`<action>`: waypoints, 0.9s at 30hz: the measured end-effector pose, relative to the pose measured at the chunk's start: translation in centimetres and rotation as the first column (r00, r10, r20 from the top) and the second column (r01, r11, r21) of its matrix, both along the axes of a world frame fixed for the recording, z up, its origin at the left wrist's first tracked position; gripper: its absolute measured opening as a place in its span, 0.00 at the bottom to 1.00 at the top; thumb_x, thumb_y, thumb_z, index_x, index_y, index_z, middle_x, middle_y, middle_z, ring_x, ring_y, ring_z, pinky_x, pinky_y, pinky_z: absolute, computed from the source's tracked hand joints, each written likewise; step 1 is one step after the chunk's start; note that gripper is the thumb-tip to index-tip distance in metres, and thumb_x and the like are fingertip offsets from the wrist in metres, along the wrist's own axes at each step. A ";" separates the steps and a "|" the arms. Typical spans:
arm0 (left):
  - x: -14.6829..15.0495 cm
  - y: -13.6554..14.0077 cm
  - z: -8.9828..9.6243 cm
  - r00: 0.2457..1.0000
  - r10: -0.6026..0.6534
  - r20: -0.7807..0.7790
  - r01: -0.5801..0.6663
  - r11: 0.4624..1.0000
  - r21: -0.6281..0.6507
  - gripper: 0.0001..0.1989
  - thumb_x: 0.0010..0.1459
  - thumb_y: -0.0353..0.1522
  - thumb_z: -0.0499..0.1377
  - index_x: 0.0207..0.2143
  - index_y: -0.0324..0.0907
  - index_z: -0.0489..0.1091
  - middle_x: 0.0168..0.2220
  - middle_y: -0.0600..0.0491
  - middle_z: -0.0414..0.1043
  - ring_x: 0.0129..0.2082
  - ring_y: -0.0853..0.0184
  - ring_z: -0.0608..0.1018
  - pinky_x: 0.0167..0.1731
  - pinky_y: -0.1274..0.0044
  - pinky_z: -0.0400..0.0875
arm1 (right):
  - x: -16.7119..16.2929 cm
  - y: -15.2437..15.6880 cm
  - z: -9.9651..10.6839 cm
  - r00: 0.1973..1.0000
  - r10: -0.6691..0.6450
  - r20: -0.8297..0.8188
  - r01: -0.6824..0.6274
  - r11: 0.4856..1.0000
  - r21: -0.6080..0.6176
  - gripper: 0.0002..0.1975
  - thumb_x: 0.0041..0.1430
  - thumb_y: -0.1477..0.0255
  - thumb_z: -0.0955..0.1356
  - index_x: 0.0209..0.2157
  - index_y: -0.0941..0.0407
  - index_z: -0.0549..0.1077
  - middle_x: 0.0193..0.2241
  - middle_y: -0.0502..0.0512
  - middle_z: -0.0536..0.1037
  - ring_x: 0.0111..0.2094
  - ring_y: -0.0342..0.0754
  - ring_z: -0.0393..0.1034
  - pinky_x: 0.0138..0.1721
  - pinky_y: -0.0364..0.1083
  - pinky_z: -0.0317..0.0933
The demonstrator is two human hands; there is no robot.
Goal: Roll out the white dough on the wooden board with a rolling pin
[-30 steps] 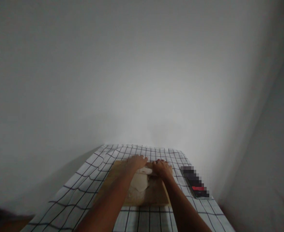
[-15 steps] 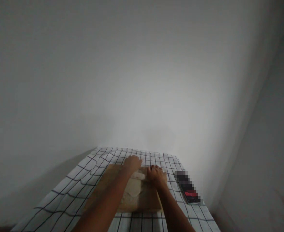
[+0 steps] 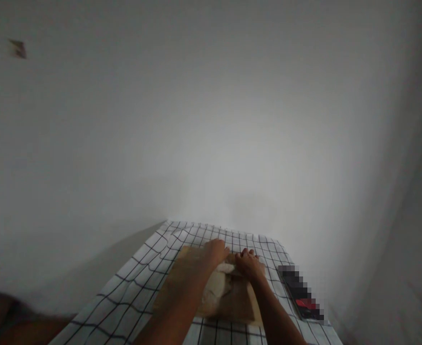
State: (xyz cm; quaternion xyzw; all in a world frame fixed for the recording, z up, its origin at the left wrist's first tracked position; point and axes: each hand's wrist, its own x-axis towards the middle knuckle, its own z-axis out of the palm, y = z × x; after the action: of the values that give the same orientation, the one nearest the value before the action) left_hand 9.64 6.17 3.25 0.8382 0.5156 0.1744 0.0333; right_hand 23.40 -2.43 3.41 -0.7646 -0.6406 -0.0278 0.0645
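Head view: we find our left hand [image 3: 215, 250] and right hand [image 3: 249, 264] grasping the pin [image 3: 226, 268] across the dough [image 3: 216, 283] on the board [image 3: 239, 306].

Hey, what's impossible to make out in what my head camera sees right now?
Head view:
Pale roll: parts covered by the left hand and right hand.
Dark slab: face pixelated.
Wall patch: small, blurred.
Brown shape, lower left: blurred, cut off by the frame edge.
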 end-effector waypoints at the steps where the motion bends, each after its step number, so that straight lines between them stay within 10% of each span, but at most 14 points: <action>1: 0.0 -0.3 0.1 1.000 -0.009 -0.006 0.009 1.000 -0.004 0.19 0.64 0.42 0.50 0.40 0.42 0.77 0.45 0.41 0.78 0.46 0.56 0.78 0.45 0.69 0.68 | 0.1 0.3 -0.1 1.000 -0.012 0.019 0.012 1.000 0.004 0.18 0.70 0.67 0.56 0.50 0.48 0.73 0.49 0.63 0.73 0.52 0.62 0.69 0.45 0.61 0.65; 11: 0.0 -2.2 -0.8 1.000 0.018 -0.007 -0.018 0.996 0.090 0.22 0.64 0.43 0.50 0.46 0.40 0.77 0.52 0.39 0.76 0.55 0.49 0.73 0.58 0.54 0.59 | 1.9 2.1 -2.4 0.949 0.259 0.182 -0.247 0.965 -0.084 0.23 0.70 0.74 0.56 0.62 0.46 0.66 0.62 0.64 0.64 0.61 0.63 0.60 0.55 0.62 0.60; 27: -2.0 -5.5 -3.8 0.983 -0.170 0.065 0.161 0.980 0.118 0.24 0.64 0.39 0.49 0.60 0.46 0.69 0.65 0.44 0.65 0.67 0.47 0.61 0.67 0.46 0.41 | 0.7 1.6 -2.9 0.987 0.095 0.128 -0.080 0.990 -0.117 0.22 0.67 0.75 0.59 0.57 0.49 0.72 0.55 0.66 0.74 0.57 0.62 0.67 0.53 0.63 0.59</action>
State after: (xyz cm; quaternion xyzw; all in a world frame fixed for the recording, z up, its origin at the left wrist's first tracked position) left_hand 7.67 0.66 -0.57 0.8716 0.4317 0.2312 0.0197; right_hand 24.09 -0.79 0.55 -0.7345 -0.6771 -0.0402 -0.0199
